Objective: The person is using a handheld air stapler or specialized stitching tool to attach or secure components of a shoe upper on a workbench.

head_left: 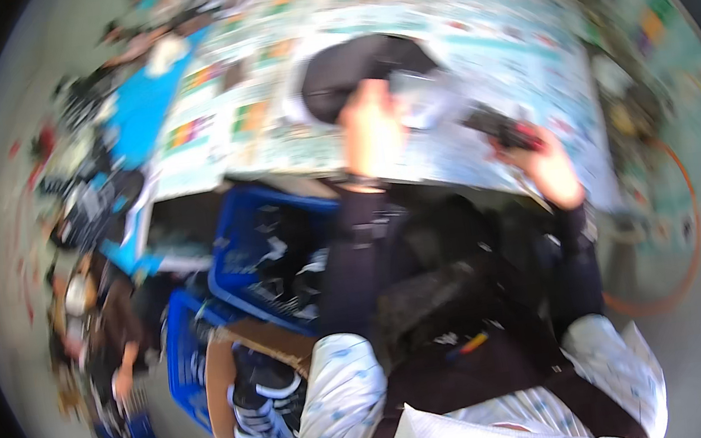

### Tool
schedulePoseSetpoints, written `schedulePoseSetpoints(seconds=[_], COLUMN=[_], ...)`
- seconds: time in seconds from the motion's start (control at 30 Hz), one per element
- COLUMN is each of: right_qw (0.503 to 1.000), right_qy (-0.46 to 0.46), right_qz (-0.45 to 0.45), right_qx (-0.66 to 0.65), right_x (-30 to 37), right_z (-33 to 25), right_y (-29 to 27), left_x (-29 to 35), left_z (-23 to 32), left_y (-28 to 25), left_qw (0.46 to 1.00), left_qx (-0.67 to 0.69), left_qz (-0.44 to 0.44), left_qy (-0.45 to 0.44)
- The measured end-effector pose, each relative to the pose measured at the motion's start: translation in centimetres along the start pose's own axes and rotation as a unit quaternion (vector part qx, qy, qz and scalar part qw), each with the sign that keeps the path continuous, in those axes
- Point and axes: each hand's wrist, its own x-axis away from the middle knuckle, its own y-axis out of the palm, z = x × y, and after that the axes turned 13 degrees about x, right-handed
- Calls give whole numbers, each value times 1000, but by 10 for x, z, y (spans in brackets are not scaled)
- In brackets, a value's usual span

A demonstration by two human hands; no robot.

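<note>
The picture is blurred by motion. My left hand (371,133) reaches over the paper-covered table (514,50) and rests on a white and black piece of fabric (355,74), gripping its pale edge near a crumpled white bit (423,96). My right hand (549,164) is closed around a dark tool with a red part (508,131), held just above the table's near edge. Both forearms wear dark sleeves.
A blue crate (237,259) with dark and white items stands below the table at my left. A cardboard box (253,388) with striped shoes lies lower. A person (105,323) sits on the floor at far left. An orange hoop (689,230) lies at right.
</note>
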Motion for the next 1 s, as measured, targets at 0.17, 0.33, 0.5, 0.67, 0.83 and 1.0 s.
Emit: schedulePoseSetpoints(seconds=[0.17, 0.33, 0.5, 0.67, 0.83, 1.0], right_qw=[989, 981, 965, 980, 976, 980], right_qy=[15, 8, 18, 27, 18, 8], right_qz=[71, 63, 144, 64, 67, 31], right_qx=[130, 182, 220, 186, 208, 198], right_x=[-10, -23, -28, -29, -30, -32], right_z=[5, 1, 9, 12, 12, 17], right_y=[-4, 8, 18, 18, 14, 13], left_x=[-9, -11, 5, 23, 38, 45], left_z=[9, 14, 10, 13, 13, 17], left_y=[0, 7, 10, 4, 1, -3], left_qw=[998, 992, 991, 991, 991, 989], left_qx=[0, -18, 28, 32, 46, 67], left_qz=[-47, -81, -110, -123, -124, -127], left_qy=[43, 92, 74, 42, 22, -35])
